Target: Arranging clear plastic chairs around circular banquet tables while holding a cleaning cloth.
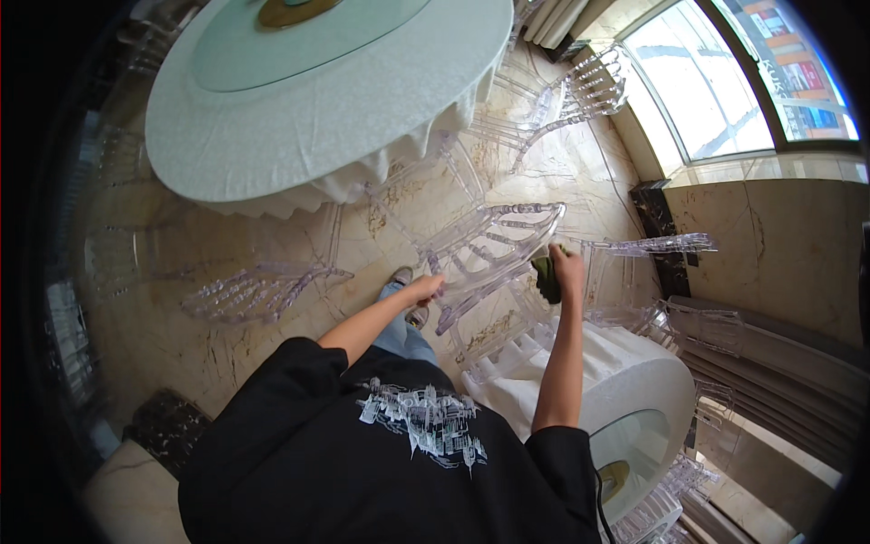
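A clear plastic chair (482,247) with a spindled back stands tilted in front of me. My left hand (425,289) is closed around the near left part of its frame. On the other side, my right hand (567,269) is closed on a dark green cloth (546,280), held close to the right end of the chair's frame. Whether the cloth touches the plastic, I cannot tell.
A large round table with a white tablecloth (299,136) and glass turntable (308,45) stands ahead. Another white-covered table (652,363) is close on my right. More clear chairs (258,290) stand around on the marble floor (362,240). A window (702,77) is at the far right.
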The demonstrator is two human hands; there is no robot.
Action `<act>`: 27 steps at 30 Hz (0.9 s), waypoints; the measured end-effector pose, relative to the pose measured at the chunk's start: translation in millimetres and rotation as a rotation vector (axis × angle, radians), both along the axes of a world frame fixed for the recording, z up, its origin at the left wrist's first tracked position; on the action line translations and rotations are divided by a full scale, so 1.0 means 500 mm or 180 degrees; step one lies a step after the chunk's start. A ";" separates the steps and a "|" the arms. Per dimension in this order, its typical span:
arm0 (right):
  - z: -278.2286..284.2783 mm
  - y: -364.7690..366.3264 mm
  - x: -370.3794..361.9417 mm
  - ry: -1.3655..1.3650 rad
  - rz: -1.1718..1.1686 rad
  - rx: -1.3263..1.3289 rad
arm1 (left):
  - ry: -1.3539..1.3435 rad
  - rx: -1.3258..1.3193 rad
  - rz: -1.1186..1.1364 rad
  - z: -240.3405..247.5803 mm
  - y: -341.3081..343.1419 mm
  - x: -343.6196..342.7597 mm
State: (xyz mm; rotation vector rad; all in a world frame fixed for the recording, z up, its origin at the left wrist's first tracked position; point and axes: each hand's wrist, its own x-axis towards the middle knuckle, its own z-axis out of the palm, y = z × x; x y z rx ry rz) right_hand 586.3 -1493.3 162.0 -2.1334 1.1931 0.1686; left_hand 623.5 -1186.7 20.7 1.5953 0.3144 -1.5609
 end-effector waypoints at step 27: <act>-0.029 0.222 -0.093 0.0375 0.0250 0.1295 | 0.0530 -0.0279 0.1459 0.065 0.094 -0.037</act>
